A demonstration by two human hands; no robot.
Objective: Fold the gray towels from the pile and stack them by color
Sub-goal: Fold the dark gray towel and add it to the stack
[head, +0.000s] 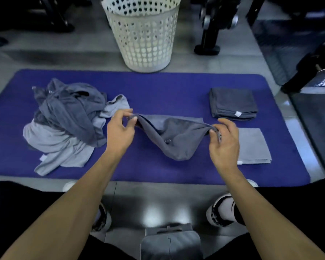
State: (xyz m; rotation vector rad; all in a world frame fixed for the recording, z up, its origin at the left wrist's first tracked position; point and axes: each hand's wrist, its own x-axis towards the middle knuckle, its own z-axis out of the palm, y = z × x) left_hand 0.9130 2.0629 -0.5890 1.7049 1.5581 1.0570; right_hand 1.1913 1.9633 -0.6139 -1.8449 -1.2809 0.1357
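Both hands raised, left hand (120,131), right hand (223,141), fingers pinching dark gray towel (174,137) corners

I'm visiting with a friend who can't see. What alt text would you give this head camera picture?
Two bare hands, left hand and right hand, pinch the corners of a dark gray towel over a blue mat. An unfolded towel pile lies left; folded dark and light stacks sit right, a white basket behind.

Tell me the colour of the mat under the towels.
Deep blue-purple soft floor mat, seen in the head view.
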